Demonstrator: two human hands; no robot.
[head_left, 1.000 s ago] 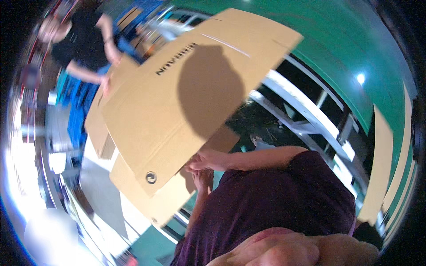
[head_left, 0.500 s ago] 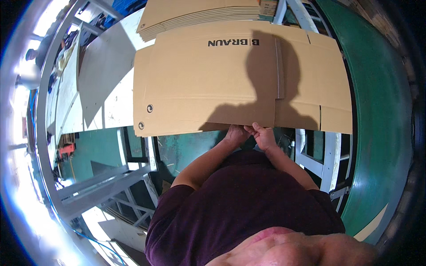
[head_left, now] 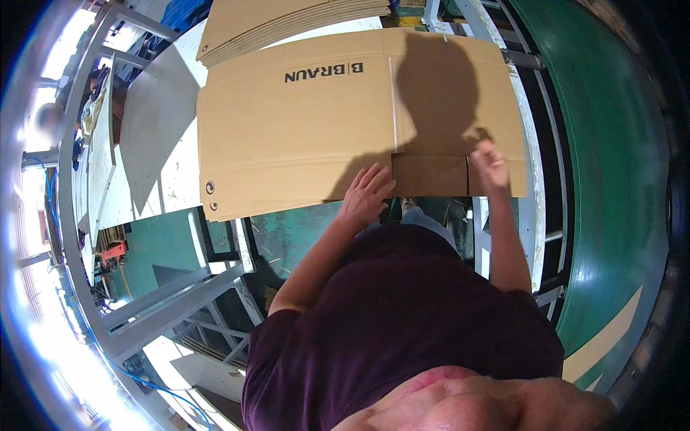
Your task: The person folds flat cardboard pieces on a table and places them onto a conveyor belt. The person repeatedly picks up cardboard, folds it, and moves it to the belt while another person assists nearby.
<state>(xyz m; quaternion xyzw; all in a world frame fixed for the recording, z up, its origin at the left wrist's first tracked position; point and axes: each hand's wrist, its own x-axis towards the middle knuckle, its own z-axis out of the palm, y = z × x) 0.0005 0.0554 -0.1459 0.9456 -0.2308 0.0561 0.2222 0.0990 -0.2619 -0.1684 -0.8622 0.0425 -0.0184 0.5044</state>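
Observation:
A flattened brown cardboard box lies in front of me, with dark print and small round marks on it. A narrow slit line runs across its right part, and my shadow falls there. My left hand rests with fingers stretched out on its near edge, left of a shaded flap. Over the right part of the cardboard is my right hand, its fingers bent and smeared by motion. Whether they touch the sheet or pinch anything cannot be made out.
Behind the sheet stands a stack of flat cardboard. A white table extends to the left, with a grey metal frame below it. To the right runs a green conveyor-like surface beside a white metal rail.
The cardboard has shifted left. My hands, formerly together at its near edge, have parted: the left now lies flat on the sheet, while the right has moved right and farther forward.

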